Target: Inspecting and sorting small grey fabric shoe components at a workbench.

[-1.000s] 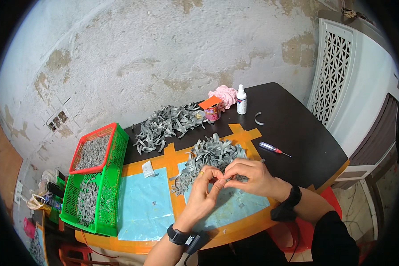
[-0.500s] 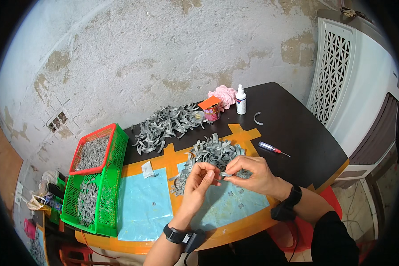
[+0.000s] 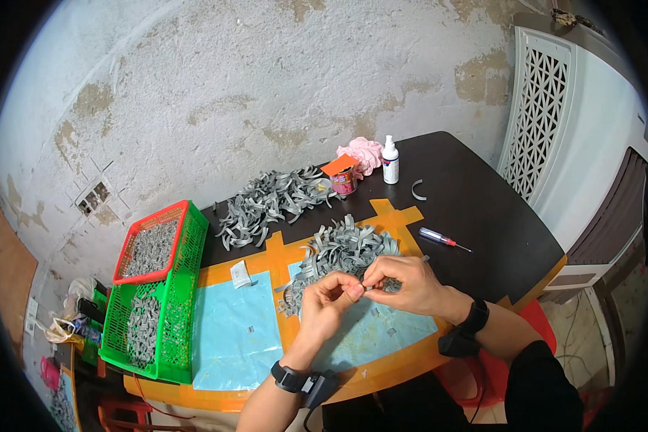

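Over the near edge of a pile of curved grey strips (image 3: pixel 345 245), my two hands meet fingertip to fingertip. My left hand (image 3: pixel 326 306) is closed in a pinch of thumb and forefinger. Opposite it, my right hand (image 3: pixel 407 284) pinches too, and a small grey strip (image 3: pixel 368 288) shows between the fingertips, mostly covered by them. Its exact shape is hidden. Below the hands lies a light blue sheet (image 3: pixel 381 338) with a few tiny grey bits on it, bordered by orange tape (image 3: pixel 389 369).
At left, a red basket (image 3: pixel 183 207) and green basket (image 3: pixel 176 338) hold small grey pieces. Another strip heap (image 3: pixel 266 205) lies farther back. A tin (image 3: pixel 344 181), pink cloth (image 3: pixel 363 155), spray bottle (image 3: pixel 390 162), single strip (image 3: pixel 415 190) and screwdriver (image 3: pixel 443 238) lie on the dark table.
My fingertips have drawn together around the small grey strip, which showed more plainly in my right hand before. My left hand has shifted slightly right.
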`<action>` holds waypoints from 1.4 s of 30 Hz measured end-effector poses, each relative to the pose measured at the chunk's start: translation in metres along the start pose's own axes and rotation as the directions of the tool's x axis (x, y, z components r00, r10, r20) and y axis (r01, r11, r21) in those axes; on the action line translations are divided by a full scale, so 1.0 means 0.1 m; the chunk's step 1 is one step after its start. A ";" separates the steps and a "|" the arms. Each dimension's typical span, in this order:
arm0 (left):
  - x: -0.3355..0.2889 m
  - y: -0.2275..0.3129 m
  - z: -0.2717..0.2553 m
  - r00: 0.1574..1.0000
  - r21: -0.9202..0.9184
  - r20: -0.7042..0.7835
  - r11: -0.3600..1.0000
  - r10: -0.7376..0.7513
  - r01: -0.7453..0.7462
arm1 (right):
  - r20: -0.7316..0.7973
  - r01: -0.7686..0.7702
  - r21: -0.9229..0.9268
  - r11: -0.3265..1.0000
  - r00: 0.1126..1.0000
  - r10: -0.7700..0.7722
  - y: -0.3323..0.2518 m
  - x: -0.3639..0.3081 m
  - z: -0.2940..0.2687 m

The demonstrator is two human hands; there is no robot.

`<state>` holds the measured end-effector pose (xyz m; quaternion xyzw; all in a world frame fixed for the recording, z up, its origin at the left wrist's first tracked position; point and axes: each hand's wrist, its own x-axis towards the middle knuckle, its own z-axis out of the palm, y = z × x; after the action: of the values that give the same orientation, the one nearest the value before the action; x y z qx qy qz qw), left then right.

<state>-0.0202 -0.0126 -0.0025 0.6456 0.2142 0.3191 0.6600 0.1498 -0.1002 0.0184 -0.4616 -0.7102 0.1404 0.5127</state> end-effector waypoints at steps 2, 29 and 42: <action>0.01 0.00 -0.01 0.998 -0.035 0.028 0.998 -0.049 0.050 | -0.002 -0.038 0.034 0.999 0.999 0.038 0.01 0.00 0.01; -0.79 1.17 -2.16 0.635 0.849 -0.475 0.506 0.609 0.150 | 0.125 0.018 -0.379 0.925 0.992 0.032 0.39 -0.02 -0.11; -0.62 0.97 -1.35 0.861 0.839 -0.317 0.540 0.398 0.059 | 0.050 0.090 -0.325 0.942 0.996 -0.078 0.53 -0.02 0.04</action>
<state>-0.1715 0.0367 0.0751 0.7971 0.4264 0.3925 0.1694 0.1739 -0.0728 -0.0201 -0.5069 -0.7518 0.0074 0.4216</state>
